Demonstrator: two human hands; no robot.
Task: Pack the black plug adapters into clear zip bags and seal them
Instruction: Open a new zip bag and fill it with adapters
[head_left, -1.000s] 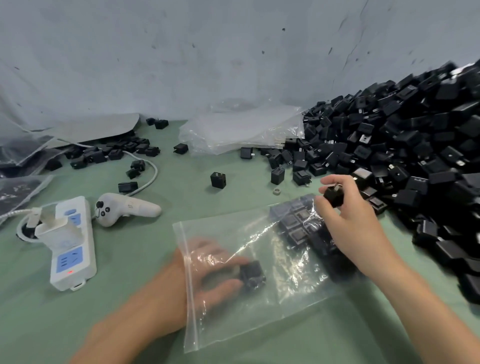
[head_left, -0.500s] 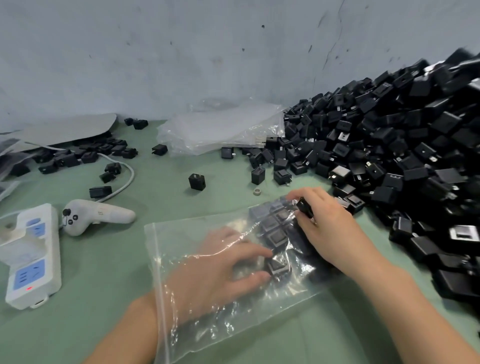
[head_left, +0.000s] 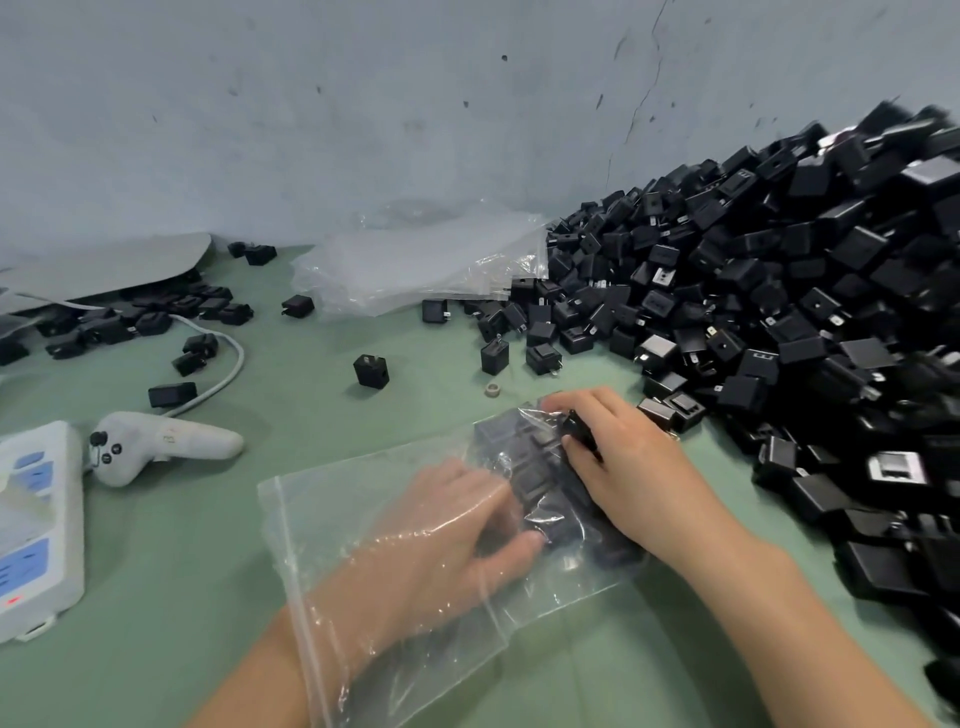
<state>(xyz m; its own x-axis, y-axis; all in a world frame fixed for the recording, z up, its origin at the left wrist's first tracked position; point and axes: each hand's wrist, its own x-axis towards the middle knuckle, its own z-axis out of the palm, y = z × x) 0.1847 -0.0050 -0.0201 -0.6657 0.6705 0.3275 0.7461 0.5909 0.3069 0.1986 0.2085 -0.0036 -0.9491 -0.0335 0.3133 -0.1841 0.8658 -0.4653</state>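
My left hand (head_left: 441, 545) lies inside the clear plastic zip bag (head_left: 337, 519), fingers loosely spread against the packed adapters (head_left: 530, 467) at its closed end. My right hand (head_left: 623, 467) pinches one black plug adapter (head_left: 579, 434) over that end. The bag lies flat near the green table's (head_left: 208, 571) front edge, and the loose adapter heap (head_left: 779, 286) fills the right edge.

Glossy, crinkled clear plastic zip bag (head_left: 363, 525); matt black, seemingly plastic adapters (head_left: 779, 291); smooth matt green tabletop (head_left: 156, 597).

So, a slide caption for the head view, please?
Left hand inside the zip bag; right hand grips an adapter beside the pile.
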